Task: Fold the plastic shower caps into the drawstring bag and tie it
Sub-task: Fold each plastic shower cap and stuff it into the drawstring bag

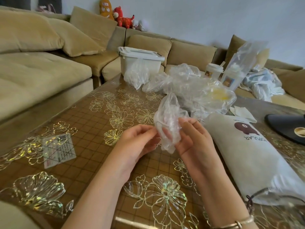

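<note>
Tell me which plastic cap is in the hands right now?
The small crumpled shower cap, pinched between left hand and right hand. The others lie heaped on the table behind.

the shower cap [168, 119] was thin, clear, crinkled plastic film, glossy. at twelve o'clock from it the pile of caps [189, 86] looked the same. at three o'clock the drawstring bag [247, 156] was matt, pale woven cloth. the bench [92, 129] was a smooth, glossy sheet with shiny gold flower lines. the sofa [41, 71] looked soft, matt fabric.
</note>
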The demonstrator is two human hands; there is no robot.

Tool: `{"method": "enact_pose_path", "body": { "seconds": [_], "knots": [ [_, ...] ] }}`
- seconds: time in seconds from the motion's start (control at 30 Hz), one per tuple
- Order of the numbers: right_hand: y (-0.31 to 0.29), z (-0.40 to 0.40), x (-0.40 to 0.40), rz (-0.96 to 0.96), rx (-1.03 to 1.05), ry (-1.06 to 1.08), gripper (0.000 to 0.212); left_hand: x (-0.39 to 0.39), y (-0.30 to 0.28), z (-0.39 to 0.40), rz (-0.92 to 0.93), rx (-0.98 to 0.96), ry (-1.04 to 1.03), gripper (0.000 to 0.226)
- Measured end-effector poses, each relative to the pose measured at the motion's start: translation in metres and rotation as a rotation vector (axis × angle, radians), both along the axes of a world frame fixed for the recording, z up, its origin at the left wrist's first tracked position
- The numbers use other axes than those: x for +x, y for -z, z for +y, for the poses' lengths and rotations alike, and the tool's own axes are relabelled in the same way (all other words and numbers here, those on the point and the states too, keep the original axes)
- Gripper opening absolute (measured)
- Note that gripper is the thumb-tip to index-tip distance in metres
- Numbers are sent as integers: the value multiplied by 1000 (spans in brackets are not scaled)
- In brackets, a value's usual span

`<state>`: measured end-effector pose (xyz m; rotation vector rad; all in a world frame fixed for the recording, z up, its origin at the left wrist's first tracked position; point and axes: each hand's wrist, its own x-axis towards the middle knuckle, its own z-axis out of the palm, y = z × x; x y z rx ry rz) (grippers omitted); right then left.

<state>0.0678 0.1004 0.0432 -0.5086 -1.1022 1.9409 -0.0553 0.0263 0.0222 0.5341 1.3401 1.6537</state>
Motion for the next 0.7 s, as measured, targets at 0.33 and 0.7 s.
{"method": "enact_pose_path", "body": {
  "seconds": [0.33,0.7],
  "knots": [
    [-6,-7,5,85,-70,-294,45,0,-3,-2,-215,74,181,24],
    [15,14,25,-134,4,94,15,-20,-3,-12,243,96,-553,8]
  ]
}}
